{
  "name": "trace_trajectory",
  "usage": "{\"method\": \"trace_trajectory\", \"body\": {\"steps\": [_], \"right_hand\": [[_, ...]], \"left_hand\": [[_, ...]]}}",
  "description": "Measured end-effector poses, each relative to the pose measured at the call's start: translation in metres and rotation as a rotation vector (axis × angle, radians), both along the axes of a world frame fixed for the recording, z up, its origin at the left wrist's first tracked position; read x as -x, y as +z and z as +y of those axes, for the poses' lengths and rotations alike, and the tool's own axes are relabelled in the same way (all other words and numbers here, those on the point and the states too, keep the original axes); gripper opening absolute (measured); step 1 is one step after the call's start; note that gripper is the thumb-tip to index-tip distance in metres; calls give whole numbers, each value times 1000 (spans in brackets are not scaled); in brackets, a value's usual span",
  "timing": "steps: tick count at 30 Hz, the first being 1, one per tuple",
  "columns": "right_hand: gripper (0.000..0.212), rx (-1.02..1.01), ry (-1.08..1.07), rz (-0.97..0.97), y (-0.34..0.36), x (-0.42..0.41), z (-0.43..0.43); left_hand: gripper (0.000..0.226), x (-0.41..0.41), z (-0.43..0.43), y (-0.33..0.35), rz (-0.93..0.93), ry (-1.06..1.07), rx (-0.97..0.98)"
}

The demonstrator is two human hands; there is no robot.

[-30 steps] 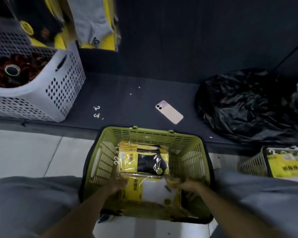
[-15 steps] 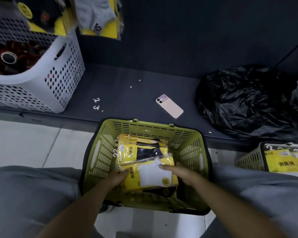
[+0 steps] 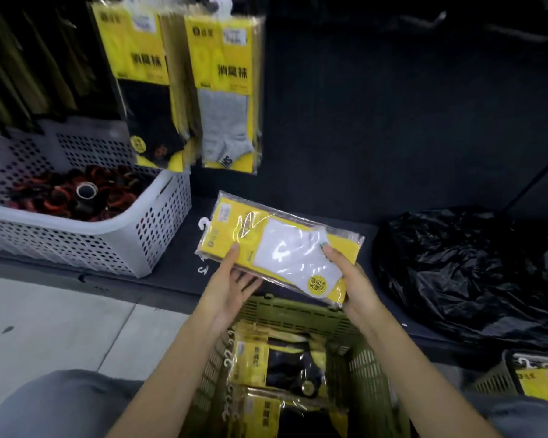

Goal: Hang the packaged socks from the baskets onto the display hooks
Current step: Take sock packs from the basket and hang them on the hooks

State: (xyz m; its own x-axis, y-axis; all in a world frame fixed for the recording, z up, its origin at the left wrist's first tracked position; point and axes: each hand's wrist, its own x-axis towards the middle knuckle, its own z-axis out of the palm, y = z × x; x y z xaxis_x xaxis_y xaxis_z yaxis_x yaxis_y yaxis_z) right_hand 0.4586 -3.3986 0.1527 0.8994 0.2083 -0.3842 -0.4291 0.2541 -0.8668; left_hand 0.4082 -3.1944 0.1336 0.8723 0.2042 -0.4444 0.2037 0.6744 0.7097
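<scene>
Dim, motion-blurred, wide-angle edge distortion

Fingertips of the left hand [image 3: 231, 279] hide under the yellow plastic-wrapped white-sock packet [image 3: 285, 248]; the bottom edge cuts off the olive-green slatted plastic basket [image 3: 298, 314].

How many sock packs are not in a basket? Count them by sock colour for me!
Black sock pack, hanging: 1
Grey sock pack, hanging: 1
White sock pack, held by the left hand and right hand: 1
Total: 3. More packs hang behind the front ones, too hidden to count.
</scene>
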Motion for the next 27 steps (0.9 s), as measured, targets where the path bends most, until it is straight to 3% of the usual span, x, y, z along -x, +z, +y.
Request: {"method": "trace_trajectory", "body": {"steps": [3,6,11,16,27], "right_hand": [[61,-92,41,-71,21,-3,23],[53,-112,129,-208,41,-6,41],[47,105,-24,-535,82,-31,62],[30,158,117,-807,137,-44,98],[27,-31,71,-696,148,-46,154]], "left_hand": [[46,-6,5,40,-202,57,-8],[39,-8,20,81,-320,163,-186],[48,-17,53,141,-440,251,-525],[42,-36,67,169,-473,190,-611],[43,-41,101,169,-507,114,-719]]}}
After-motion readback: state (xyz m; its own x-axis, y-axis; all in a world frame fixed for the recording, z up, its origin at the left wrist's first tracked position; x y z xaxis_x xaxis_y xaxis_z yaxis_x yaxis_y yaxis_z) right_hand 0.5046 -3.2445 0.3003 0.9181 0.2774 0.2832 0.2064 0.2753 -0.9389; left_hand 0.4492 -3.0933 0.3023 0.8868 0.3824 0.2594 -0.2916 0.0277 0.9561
